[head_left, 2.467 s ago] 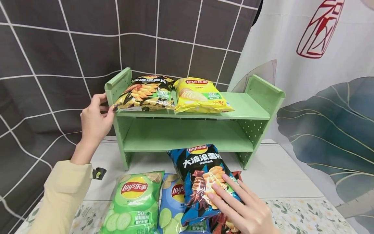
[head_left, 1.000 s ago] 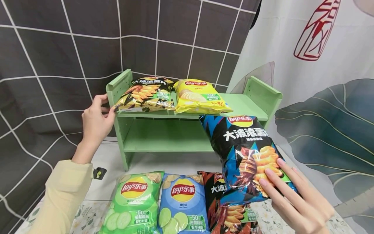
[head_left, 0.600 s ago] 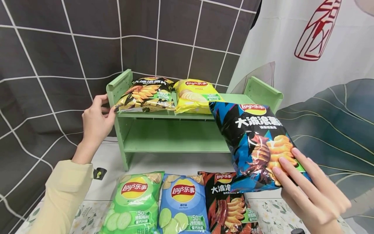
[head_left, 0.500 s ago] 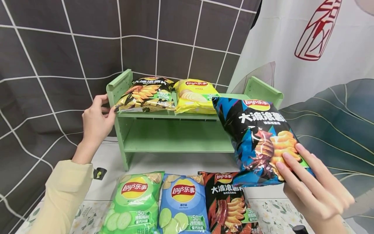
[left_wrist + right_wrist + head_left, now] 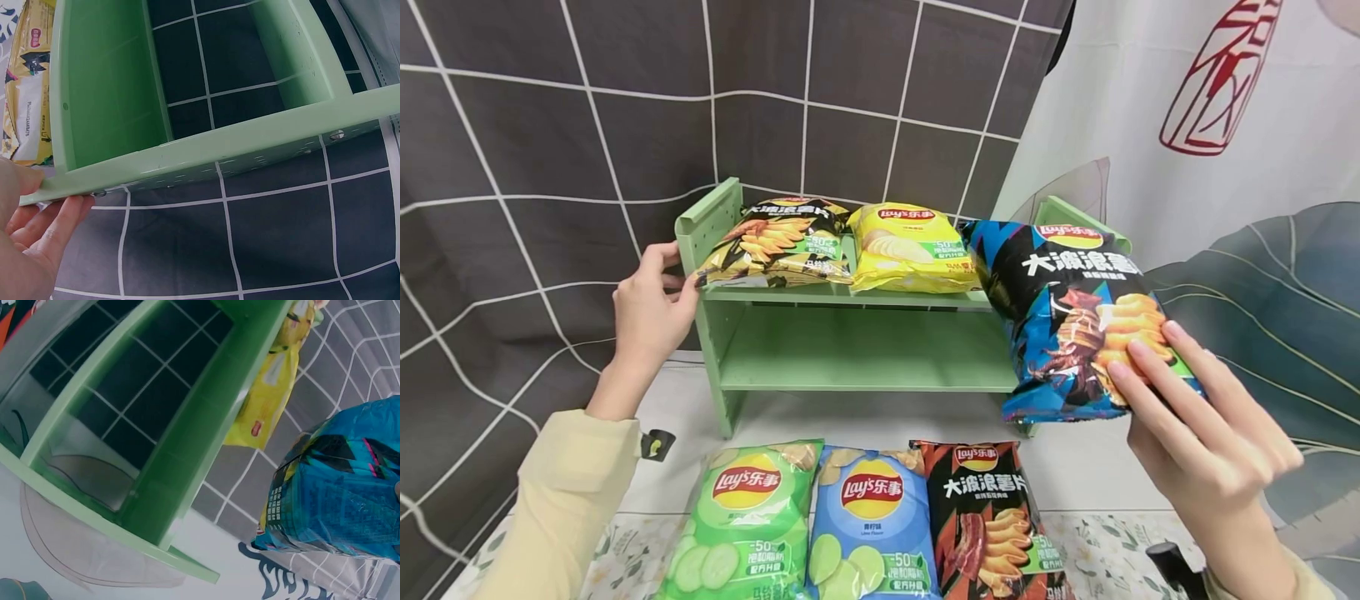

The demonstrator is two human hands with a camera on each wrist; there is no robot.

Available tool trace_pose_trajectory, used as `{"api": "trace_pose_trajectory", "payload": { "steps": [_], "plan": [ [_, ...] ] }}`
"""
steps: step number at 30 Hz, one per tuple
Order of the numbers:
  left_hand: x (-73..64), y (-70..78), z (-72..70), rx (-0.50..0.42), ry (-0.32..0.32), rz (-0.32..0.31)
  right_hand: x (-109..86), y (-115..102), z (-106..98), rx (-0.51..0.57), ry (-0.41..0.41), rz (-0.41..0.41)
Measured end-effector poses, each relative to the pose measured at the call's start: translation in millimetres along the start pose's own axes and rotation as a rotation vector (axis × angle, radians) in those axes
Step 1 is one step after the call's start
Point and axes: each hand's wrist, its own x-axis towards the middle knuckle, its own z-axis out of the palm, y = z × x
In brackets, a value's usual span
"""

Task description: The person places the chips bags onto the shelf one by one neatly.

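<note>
My right hand holds a blue-and-black bag of chips by its lower right edge, fingers over the front. The bag is tilted, in front of the right end of a green two-tier rack. In the right wrist view the back of the chip bag shows beside the rack. My left hand grips the rack's left side panel; in the left wrist view its fingers lie on the panel's outer side. A black-and-gold chip bag and a yellow chip bag lie on the top shelf.
Green, light-blue and red-black chip bags lie in a row on the table in front of the rack. A dark checked curtain hangs behind, and a white printed one at right.
My right hand has lifted the blue-and-black chip bag off the row on the table, carrying it right and up to top-shelf height. My left hand stays on the rack.
</note>
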Motion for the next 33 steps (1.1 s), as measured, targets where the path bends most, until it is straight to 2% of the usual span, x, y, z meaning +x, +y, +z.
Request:
{"api": "trace_pose_trajectory", "payload": {
  "steps": [7,23,33],
  "plan": [
    [0.0,-0.5,0.4,-0.004,-0.002,0.003,2.3,7.4,9.1,-0.049,-0.027,0.069],
    [0.4,0.5,-0.1,-0.004,-0.004,0.007,-6.3,39.1,33.7,-0.149,-0.229,0.169],
    [0.3,0.9,-0.9,-0.006,-0.014,-0.012,-13.6,53.1,46.6,-0.172,-0.299,0.248]
  ]
}}
